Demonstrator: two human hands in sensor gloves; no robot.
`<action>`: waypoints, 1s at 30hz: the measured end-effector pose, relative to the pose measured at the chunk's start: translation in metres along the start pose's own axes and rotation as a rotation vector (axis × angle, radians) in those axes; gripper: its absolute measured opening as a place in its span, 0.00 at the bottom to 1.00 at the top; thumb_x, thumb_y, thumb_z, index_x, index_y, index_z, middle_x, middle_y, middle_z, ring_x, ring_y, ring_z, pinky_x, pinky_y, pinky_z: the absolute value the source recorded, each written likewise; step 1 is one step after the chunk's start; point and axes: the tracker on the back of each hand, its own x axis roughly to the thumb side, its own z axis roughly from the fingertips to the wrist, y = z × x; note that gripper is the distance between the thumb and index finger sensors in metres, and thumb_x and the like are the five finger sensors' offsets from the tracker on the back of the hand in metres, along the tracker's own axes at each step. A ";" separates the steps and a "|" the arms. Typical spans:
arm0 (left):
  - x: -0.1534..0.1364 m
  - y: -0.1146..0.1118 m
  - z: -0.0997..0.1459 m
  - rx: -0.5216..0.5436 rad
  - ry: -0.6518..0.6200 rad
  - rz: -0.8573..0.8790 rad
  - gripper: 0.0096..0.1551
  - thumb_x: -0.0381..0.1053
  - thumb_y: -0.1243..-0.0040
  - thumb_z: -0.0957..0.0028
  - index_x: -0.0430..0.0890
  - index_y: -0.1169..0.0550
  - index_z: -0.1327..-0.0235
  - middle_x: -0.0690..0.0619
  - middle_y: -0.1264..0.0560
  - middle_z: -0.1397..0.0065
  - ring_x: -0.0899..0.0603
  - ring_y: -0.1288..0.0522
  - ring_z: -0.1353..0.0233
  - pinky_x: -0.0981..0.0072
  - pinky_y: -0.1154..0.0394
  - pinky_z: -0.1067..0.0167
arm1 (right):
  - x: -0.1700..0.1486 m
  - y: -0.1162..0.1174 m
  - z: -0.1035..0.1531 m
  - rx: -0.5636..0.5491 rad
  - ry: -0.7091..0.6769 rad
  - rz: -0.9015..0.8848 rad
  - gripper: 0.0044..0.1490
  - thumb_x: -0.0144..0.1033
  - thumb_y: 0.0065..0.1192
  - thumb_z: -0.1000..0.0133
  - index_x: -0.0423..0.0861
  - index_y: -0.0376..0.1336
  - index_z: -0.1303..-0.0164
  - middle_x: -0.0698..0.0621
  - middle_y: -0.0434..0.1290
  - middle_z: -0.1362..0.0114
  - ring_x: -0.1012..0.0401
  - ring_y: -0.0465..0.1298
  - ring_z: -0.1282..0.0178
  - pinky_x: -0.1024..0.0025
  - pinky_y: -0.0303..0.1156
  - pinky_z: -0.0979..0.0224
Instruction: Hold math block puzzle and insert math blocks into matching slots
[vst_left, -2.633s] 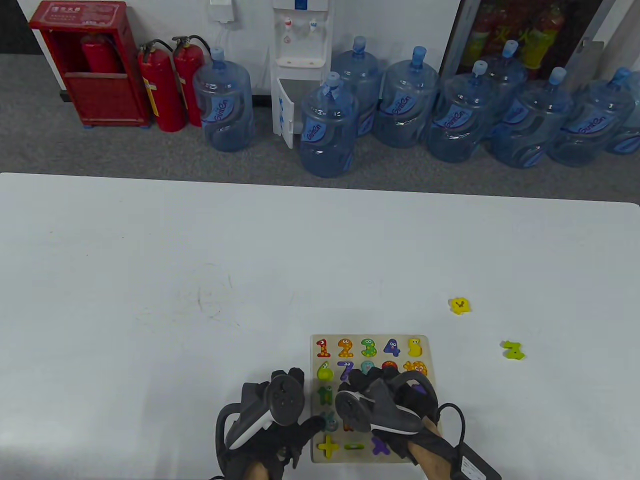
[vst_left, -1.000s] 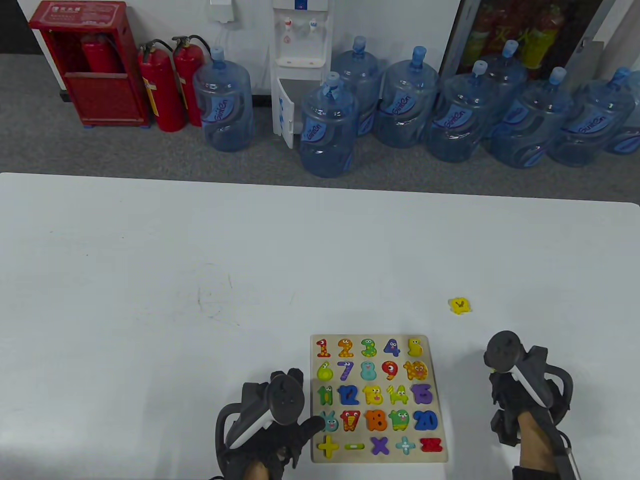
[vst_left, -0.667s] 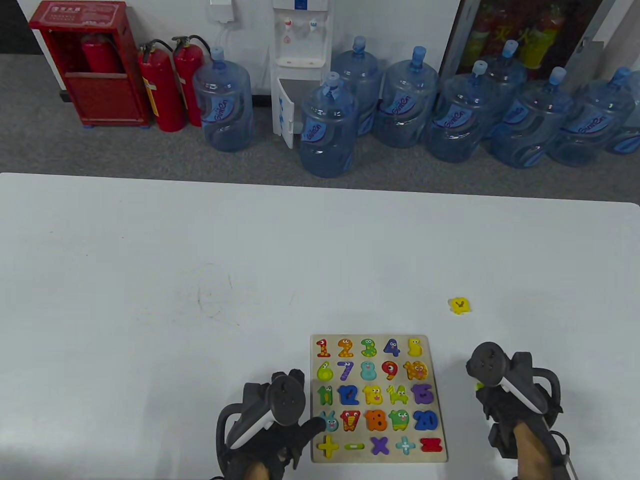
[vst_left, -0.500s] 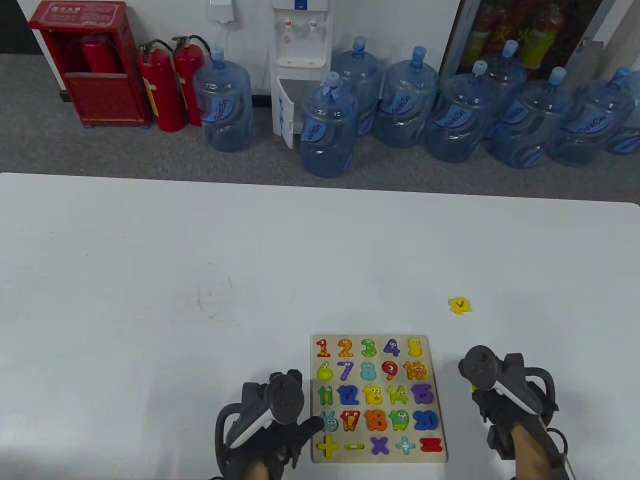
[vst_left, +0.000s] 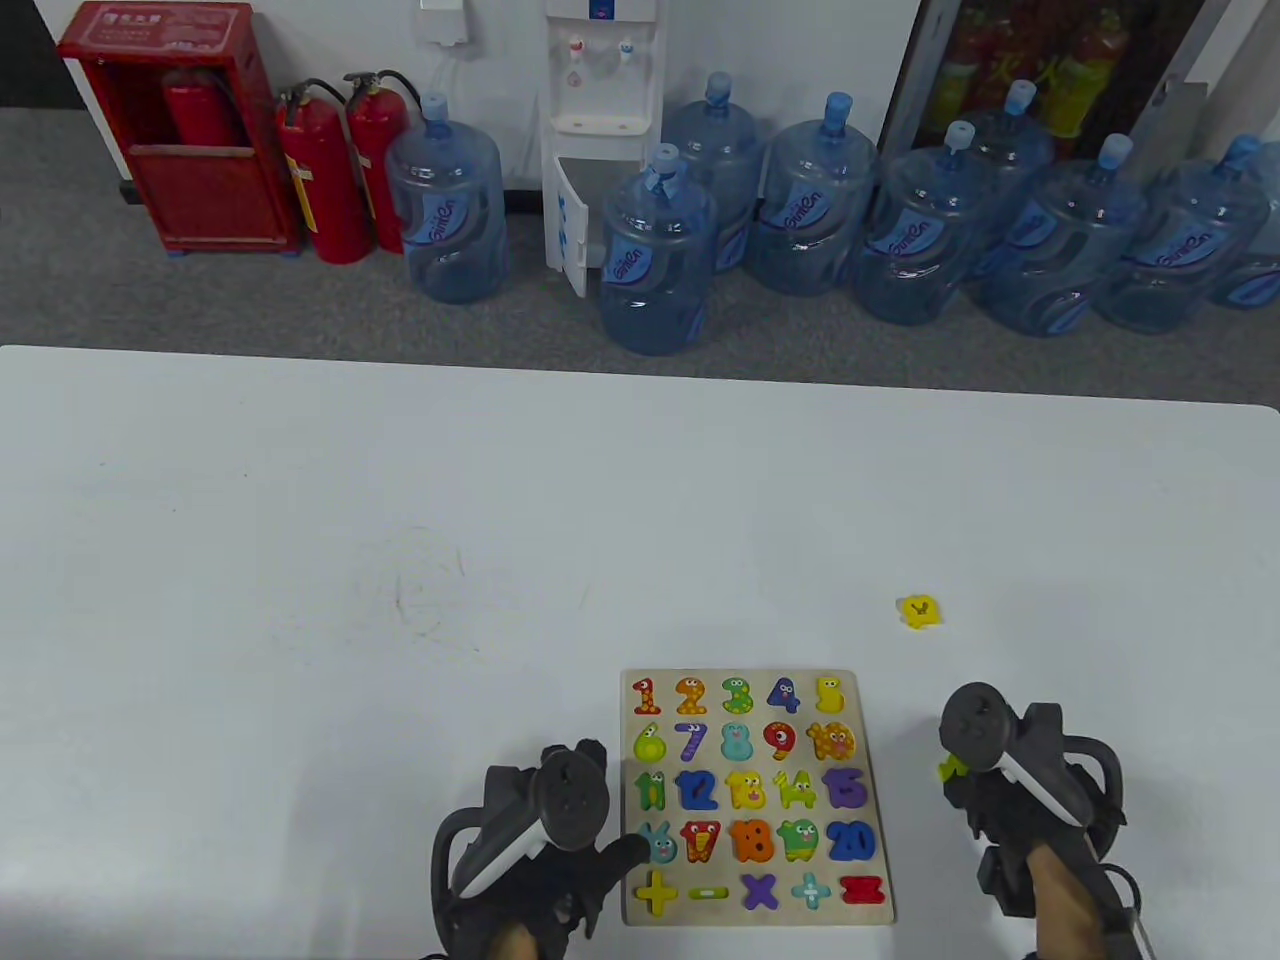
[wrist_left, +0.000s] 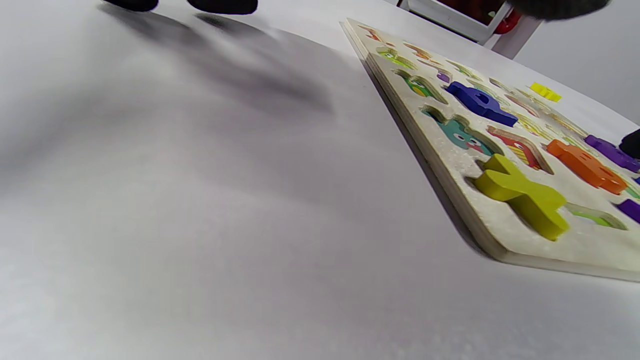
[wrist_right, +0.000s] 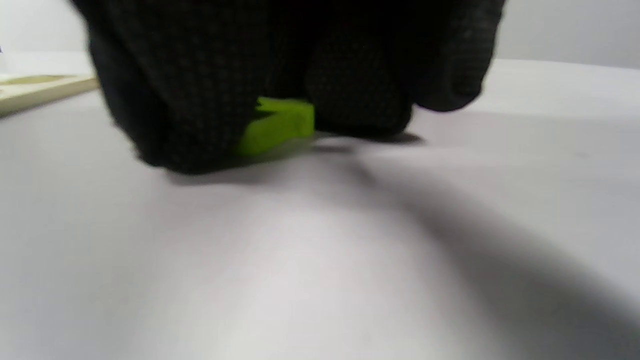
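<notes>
The wooden puzzle board (vst_left: 875, 690) lies at the table's near edge with number and sign blocks in its slots. My left hand (vst_left: 600, 812) rests on the table at its left side, fingers spread, thumb touching the board's left edge by the teal block (vst_left: 660, 845). The board also shows in the left wrist view (wrist_left: 500, 235). My right hand (vst_left: 957, 778), right of the board, pinches a green block (vst_left: 950, 768). In the right wrist view the fingers (wrist_right: 195, 100) grip this green block (wrist_right: 280, 124) just above or on the table. A yellow block (vst_left: 919, 611) lies loose farther back.
The white table (vst_left: 400, 550) stretches wide to the left and back. Water jugs (vst_left: 655, 255), a dispenser and fire extinguishers (vst_left: 325, 170) stand on the floor beyond its far edge. The board's edge shows at the left of the right wrist view (wrist_right: 45, 91).
My right hand left the board, went right to the green block, took hold of it and brought it left toward the board. The left hand has stayed put.
</notes>
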 end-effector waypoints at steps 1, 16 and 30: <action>0.000 0.000 0.000 -0.001 -0.001 0.001 0.56 0.72 0.51 0.59 0.51 0.55 0.23 0.45 0.56 0.19 0.29 0.49 0.18 0.25 0.43 0.29 | 0.001 -0.002 0.001 0.013 -0.022 -0.008 0.40 0.37 0.75 0.69 0.52 0.68 0.42 0.51 0.72 0.38 0.57 0.78 0.46 0.64 0.75 0.41; 0.001 -0.001 0.000 -0.002 -0.007 0.000 0.56 0.72 0.51 0.59 0.51 0.55 0.23 0.45 0.56 0.19 0.29 0.49 0.18 0.25 0.43 0.29 | 0.028 -0.011 0.010 0.040 -0.180 -0.102 0.29 0.31 0.64 0.62 0.52 0.72 0.48 0.51 0.79 0.43 0.57 0.82 0.49 0.62 0.78 0.44; 0.001 -0.001 0.000 -0.007 -0.007 0.000 0.56 0.72 0.51 0.59 0.51 0.55 0.23 0.45 0.56 0.19 0.29 0.49 0.18 0.26 0.43 0.29 | 0.037 -0.003 0.006 -0.014 -0.117 -0.031 0.30 0.32 0.64 0.61 0.56 0.70 0.46 0.52 0.76 0.39 0.58 0.81 0.48 0.61 0.76 0.41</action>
